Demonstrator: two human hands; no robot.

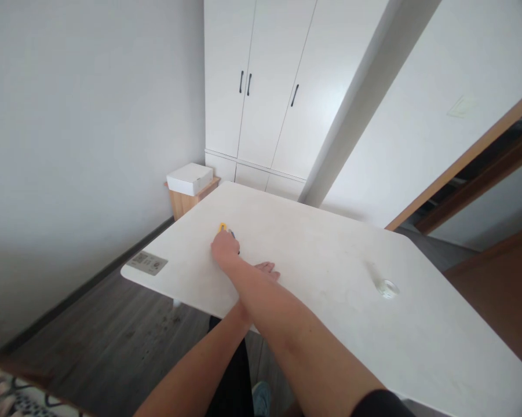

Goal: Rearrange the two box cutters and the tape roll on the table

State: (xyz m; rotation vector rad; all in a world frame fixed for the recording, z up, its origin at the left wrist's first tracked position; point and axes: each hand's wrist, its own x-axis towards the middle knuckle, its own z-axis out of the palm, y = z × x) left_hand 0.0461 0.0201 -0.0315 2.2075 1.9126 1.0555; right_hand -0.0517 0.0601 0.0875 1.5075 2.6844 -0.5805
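My right hand reaches far across the white table and closes over a yellow utility knife that lies on the tabletop; only the knife's yellow end and a dark tip show past my fingers. Near the table's front edge my left hand rests flat. It is mostly hidden under my right forearm, with just the fingertips showing and nothing in them.
A small roll of clear tape lies on the right part of the table. A grey label is stuck at the left corner. Beyond the table stand a white box on a wooden stand and a white wardrobe.
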